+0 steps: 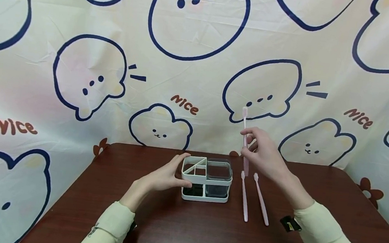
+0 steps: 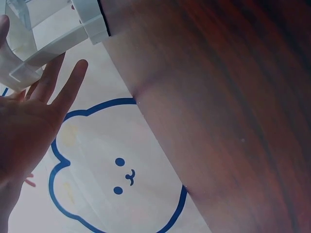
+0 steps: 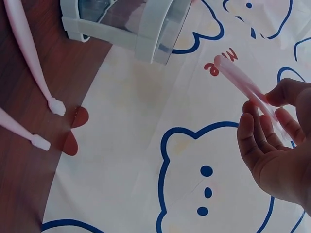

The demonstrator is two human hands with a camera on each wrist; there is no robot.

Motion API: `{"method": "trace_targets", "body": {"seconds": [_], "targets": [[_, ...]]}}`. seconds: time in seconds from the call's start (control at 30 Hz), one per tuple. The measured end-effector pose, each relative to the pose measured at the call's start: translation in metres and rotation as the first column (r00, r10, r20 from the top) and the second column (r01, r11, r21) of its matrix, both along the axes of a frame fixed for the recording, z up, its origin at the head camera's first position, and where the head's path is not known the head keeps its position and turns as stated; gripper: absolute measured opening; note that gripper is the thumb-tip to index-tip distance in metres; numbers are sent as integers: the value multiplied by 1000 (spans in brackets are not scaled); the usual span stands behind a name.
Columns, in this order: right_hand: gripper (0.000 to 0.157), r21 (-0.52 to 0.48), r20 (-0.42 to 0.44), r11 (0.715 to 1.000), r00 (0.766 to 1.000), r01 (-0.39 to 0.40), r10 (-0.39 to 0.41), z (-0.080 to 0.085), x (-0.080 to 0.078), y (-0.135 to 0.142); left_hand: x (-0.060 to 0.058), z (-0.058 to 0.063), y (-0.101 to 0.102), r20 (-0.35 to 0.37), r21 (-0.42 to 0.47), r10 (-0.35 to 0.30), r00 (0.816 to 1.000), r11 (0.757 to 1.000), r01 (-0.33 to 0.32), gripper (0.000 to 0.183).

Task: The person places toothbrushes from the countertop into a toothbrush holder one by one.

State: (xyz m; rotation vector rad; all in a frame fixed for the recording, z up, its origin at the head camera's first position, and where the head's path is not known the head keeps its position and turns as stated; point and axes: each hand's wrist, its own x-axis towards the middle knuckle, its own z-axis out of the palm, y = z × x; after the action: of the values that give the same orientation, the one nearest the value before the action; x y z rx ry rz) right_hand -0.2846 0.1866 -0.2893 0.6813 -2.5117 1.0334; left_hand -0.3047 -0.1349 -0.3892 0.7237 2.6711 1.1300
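Pinching a brush [image 3: 244, 83] head-up in the right hand [image 1: 265, 152], just right of the holder [image 1: 206, 181]. Gripping that holder's left side with the left hand [image 1: 163, 177], spread pretty wide. Got two more brushes [image 1: 244, 200] on the surface [image 1: 202, 236].

The toothbrush holder [image 1: 199, 180] is blocked on its left by the left hand [image 1: 163, 177] and flanked on its right by two pink toothbrushes [image 1: 244, 200] on the desk [image 1: 198, 235]; room is offered above and in front.
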Motion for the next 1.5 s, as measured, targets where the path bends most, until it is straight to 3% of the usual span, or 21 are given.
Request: {"method": "trace_targets", "body": {"seconds": [0.37, 0.67, 1.23, 1.5], "targets": [[45, 7, -86, 1000, 996, -9, 10, 5, 0, -20, -1, -1, -1, 1, 5, -1, 1000, 1000, 1, 94], [49, -15, -138, 998, 989, -62, 60, 8, 2, -35, 0, -1, 0, 7, 9, 5, 1000, 1000, -5, 95], [58, -51, -139, 992, 985, -113, 105, 9, 3, -61, -1, 0, -1, 18, 17, 9, 1000, 1000, -9, 95], [53, -36, -167, 991, 979, -128, 120, 10, 3, -71, -1, 0, 0, 10, 22, -1, 1000, 1000, 1, 96]]}}
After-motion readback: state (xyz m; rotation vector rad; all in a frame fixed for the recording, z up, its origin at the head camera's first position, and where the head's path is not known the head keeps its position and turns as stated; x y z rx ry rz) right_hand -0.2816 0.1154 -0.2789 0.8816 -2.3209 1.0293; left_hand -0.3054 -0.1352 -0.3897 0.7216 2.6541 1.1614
